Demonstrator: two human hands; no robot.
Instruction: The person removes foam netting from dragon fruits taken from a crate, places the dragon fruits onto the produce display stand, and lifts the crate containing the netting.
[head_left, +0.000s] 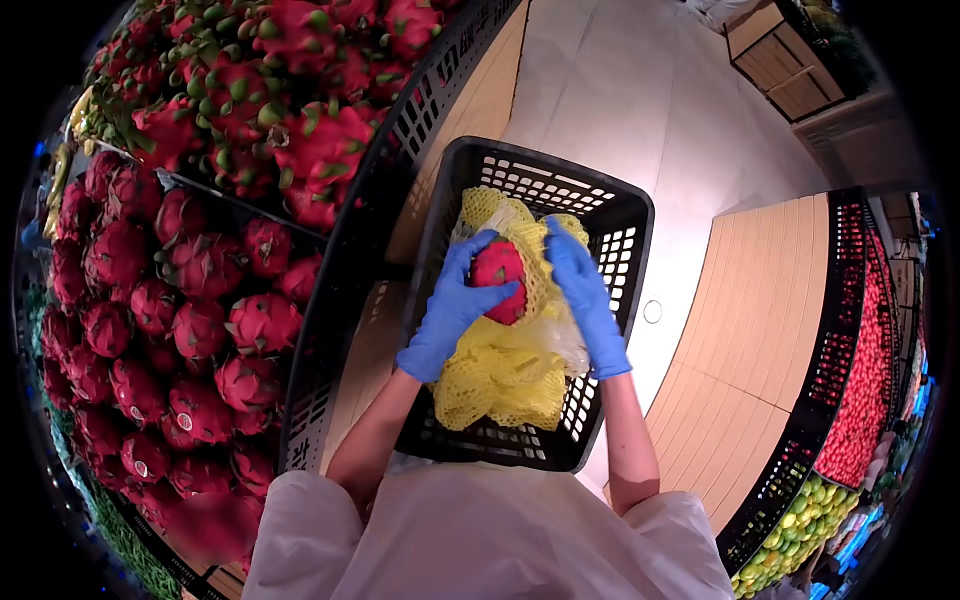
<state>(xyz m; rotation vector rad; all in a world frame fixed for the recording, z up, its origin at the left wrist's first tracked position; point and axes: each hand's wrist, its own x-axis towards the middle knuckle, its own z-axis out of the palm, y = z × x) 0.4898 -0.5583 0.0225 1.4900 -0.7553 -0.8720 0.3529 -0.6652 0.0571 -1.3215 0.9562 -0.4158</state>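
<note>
A red dragon fruit (496,272) is held over a black plastic basket (618,195), partly wrapped in a yellow foam net sleeve (538,275). My left hand (457,292), in a blue glove, grips the fruit from the left with its thumb across the front. On the right side, my right hand (580,280), gloved in blue too, has its fingers at the edge of the foam sleeve; its fingertips are slightly blurred. More yellow foam nets (500,385) and some clear plastic lie in the basket beneath.
Piled dragon fruits (200,325) fill the display on my left, behind a black crate rim (335,250). A wooden stand (750,310) at right carries red produce (860,370) and green-yellow fruits (800,530). Pale floor (610,90) stretches ahead.
</note>
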